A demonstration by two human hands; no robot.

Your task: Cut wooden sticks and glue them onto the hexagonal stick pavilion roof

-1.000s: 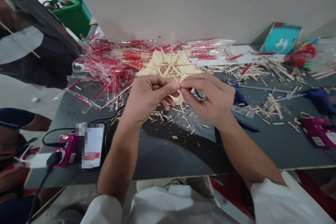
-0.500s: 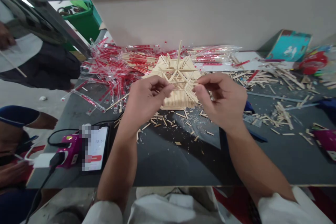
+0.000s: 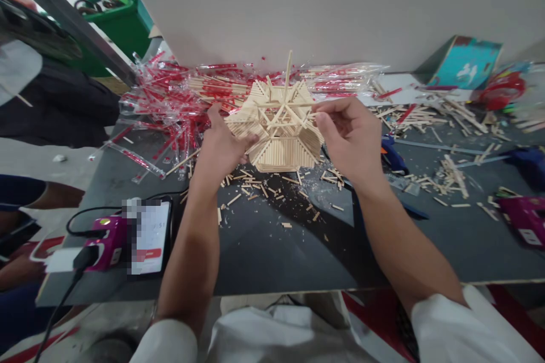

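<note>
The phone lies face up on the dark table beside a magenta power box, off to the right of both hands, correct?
Not quite: the head view shows the phone off to the left of both the left hand and the right hand. It does lie face up on the dark table, beside a magenta power box.

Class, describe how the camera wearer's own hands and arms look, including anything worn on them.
The left hand and right hand are ungloved, with no rings visible. The forearms are uncovered, with no watch or bracelet in view. Loose, plain white sleeves end around the elbows, matching the white top.
</note>
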